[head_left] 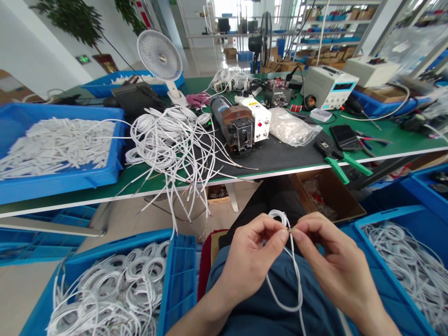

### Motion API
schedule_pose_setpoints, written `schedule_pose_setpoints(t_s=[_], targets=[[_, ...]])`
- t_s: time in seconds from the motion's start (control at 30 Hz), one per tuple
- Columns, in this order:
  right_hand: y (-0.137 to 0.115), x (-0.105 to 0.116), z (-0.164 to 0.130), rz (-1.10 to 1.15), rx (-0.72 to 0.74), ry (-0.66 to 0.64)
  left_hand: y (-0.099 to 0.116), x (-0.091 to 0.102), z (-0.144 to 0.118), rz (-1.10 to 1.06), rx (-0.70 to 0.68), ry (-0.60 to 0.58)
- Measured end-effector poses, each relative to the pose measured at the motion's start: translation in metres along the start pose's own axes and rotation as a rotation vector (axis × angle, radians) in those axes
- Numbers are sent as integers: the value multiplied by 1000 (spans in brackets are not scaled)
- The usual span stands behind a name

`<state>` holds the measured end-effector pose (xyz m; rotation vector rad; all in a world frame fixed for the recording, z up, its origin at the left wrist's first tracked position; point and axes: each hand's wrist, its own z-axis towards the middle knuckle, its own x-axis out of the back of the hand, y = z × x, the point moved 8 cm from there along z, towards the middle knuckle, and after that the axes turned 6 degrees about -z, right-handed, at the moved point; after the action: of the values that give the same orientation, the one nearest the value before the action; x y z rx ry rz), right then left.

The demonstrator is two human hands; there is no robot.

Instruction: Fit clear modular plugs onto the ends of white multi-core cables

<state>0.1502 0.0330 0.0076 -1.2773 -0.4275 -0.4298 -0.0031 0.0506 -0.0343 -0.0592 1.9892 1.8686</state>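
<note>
Above my lap, my left hand (254, 254) and my right hand (332, 261) meet fingertip to fingertip. Each pinches the thin coloured wires at the end of a white cable (297, 284). Only a speck of the wires shows between the fingers, so their exact ends are hidden. The cable hangs down in a loop over my blue clothing, and a small coil of it (278, 214) sits just behind the fingers. On the bench ahead lies a tangled heap of white cables (171, 144), their stripped ends drooping over the front edge.
Coiled cables fill a blue crate (182, 284) at lower left; another blue crate (388, 275) stands at right. The green bench (402, 135) carries a brown-headed machine (238, 126), green-handled wire strippers (341, 161), a white fan (160, 56) and a blue tray (115, 151) of white pieces.
</note>
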Motion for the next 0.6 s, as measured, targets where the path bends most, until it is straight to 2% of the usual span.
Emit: schedule_pose_setpoints(t_s=[0.23, 0.37, 0.6], targets=[[14, -1, 3, 92, -94, -80, 3, -1, 0, 151, -30, -22], [20, -3, 3, 161, -147, -136, 6, -2, 0, 190, -63, 6], [12, -2, 7, 181, -83, -160, 9, -7, 0, 280, -138, 25]])
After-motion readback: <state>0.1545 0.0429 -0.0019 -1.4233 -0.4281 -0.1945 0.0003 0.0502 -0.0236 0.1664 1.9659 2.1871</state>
